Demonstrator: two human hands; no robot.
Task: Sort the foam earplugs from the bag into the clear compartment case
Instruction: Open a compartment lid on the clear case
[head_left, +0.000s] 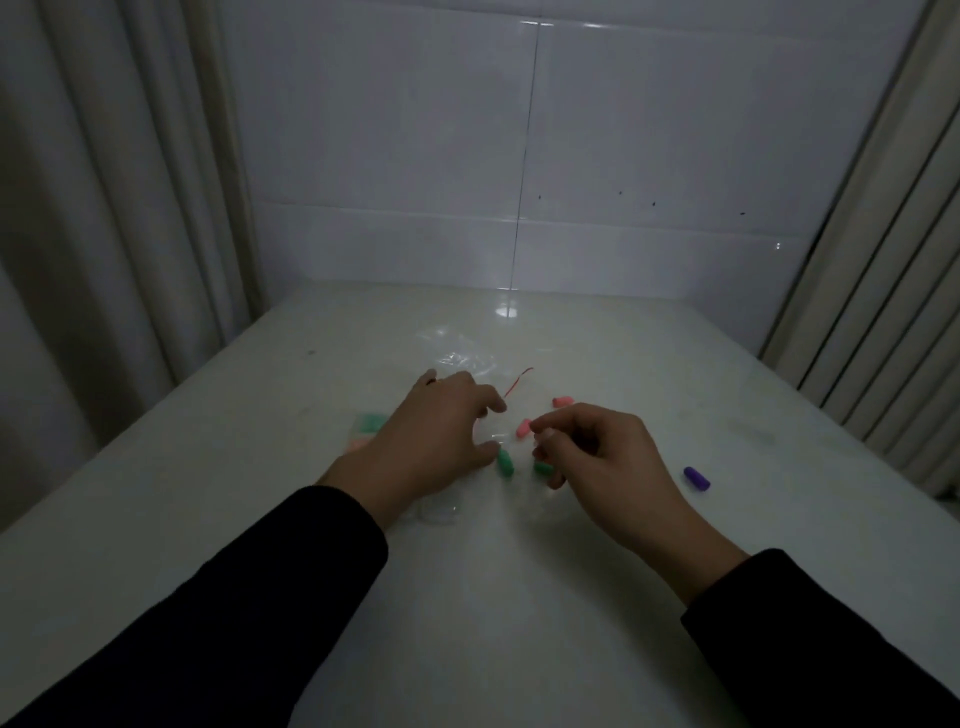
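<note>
Spanning the frame, the white table (571, 597) carried the crumpled clear bag (462, 361) at the far middle and the clear compartment case (371, 428), already holding green and pink plugs, half hidden under the left hand (436, 441), whose curled, spread fingers hovered over a green earplug (505, 463). The right hand (602, 457) had fingers curled, thumb and forefinger nearly pinched by a pink earplug (523, 428); whether they held it I could not tell. Loose-plug gathering seemed underway, and the purple earplug (696, 478), well right, wanted a longer reach.
</note>
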